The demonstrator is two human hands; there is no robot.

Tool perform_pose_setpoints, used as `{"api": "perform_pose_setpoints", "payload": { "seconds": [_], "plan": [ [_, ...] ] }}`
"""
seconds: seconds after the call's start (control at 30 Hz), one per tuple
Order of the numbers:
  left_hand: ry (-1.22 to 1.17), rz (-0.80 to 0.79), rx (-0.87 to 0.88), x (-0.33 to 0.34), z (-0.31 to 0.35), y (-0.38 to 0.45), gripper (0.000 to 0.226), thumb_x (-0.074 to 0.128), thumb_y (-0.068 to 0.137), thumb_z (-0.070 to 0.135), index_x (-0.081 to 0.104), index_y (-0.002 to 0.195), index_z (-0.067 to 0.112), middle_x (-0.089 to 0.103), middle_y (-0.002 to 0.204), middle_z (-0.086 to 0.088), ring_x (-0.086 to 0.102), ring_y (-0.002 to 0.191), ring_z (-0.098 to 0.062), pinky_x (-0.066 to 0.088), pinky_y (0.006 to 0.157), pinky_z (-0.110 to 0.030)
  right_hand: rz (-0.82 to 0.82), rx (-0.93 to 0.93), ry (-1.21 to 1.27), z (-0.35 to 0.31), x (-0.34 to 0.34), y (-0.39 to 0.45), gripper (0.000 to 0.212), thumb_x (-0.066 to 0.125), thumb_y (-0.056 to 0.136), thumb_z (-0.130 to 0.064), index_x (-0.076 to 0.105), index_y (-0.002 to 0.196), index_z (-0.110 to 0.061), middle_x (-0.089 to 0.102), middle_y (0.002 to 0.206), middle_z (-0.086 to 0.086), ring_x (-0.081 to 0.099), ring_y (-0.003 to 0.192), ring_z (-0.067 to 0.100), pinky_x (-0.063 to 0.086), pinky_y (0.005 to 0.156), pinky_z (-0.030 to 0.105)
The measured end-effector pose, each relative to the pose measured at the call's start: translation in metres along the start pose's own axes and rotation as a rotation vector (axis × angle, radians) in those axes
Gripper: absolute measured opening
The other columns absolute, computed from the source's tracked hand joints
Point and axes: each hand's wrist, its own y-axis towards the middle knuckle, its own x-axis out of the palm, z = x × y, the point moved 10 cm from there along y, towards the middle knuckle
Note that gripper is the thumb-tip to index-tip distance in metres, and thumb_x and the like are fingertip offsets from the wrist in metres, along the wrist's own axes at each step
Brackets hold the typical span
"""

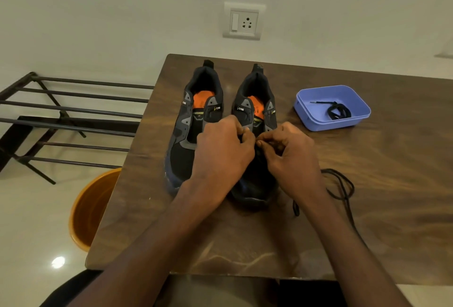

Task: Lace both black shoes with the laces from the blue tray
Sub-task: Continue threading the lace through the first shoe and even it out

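Both hands, left hand (221,152) and right hand (289,152), pinch a black lace (343,186) at the right shoe (255,110)'s lowest eyelets; next, thread it across.

Two bare forearms, sleeveless to the frame edge, no rings, watch or gloves.

Two black shoes (196,120) stand side by side, toes near; one black lace (337,112) coiled in blue tray (316,120)
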Motion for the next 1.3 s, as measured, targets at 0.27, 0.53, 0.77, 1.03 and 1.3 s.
{"api": "perform_pose_setpoints", "payload": {
  "seconds": [0.27, 0.53, 0.77, 1.03, 1.3],
  "plan": [
    [0.06, -0.024, -0.038, 0.005, -0.001, 0.018, 0.032, 0.072, 0.091, 0.052, 0.062, 0.088, 0.022, 0.064, 0.071, 0.006, 0.062, 0.065, -0.006, 0.046, 0.057, -0.019, 0.034, 0.088, 0.005, 0.005, 0.0, 0.001, 0.015, 0.072, 0.093, -0.016, 0.079, 0.104, -0.024, 0.06, 0.092, -0.002, 0.057, 0.079, 0.008, 0.053, 0.07, 0.03],
    [-0.1, -0.032, -0.011, -0.005, -0.009, 0.02, 0.029, 0.071, 0.095, 0.031, 0.071, 0.072, 0.014, 0.07, 0.059, 0.0, 0.069, 0.052, -0.011, 0.063, 0.061, -0.037, -0.037, 0.171, 0.087, 0.012, 0.004, 0.004, 0.012, 0.077, 0.088, -0.022, 0.08, 0.097, -0.03, 0.06, 0.094, -0.009, 0.061, 0.081, 0.006, 0.058, 0.076, 0.034],
    [-0.262, -0.125, -0.092, 0.001, -0.018, 0.02, 0.021, 0.07, 0.099, 0.026, 0.073, 0.082, 0.013, 0.074, 0.068, -0.002, 0.073, 0.056, -0.01, 0.06, 0.056, -0.022, -0.04, 0.271, 0.2, 0.02, 0.005, 0.003, 0.011, 0.076, 0.088, -0.024, 0.079, 0.09, -0.034, 0.063, 0.095, -0.006, 0.061, 0.086, 0.007, 0.058, 0.081, 0.038],
    [-0.339, -0.27, -0.114, 0.008, -0.017, 0.013, 0.012, 0.062, 0.1, 0.003, 0.071, 0.102, 0.011, 0.072, 0.082, -0.007, 0.071, 0.061, -0.007, 0.059, 0.058, -0.02, -0.131, 0.334, 0.251, 0.024, 0.012, 0.004, 0.01, 0.076, 0.091, -0.018, 0.079, 0.093, -0.027, 0.067, 0.1, 0.0, 0.058, 0.085, 0.0, 0.048, 0.077, 0.023],
    [0.183, -0.401, 0.268, 0.019, 0.011, 0.011, 0.062, 0.067, 0.091, -0.002, 0.059, 0.132, 0.043, 0.044, 0.104, 0.01, 0.048, 0.096, -0.007, 0.047, 0.084, -0.029, -0.132, 0.378, 0.272, 0.023, 0.014, 0.004, 0.02, 0.074, 0.091, -0.011, 0.079, 0.086, -0.03, 0.067, 0.082, -0.018, 0.058, 0.094, 0.001, 0.05, 0.09, 0.033]
  ]
}}
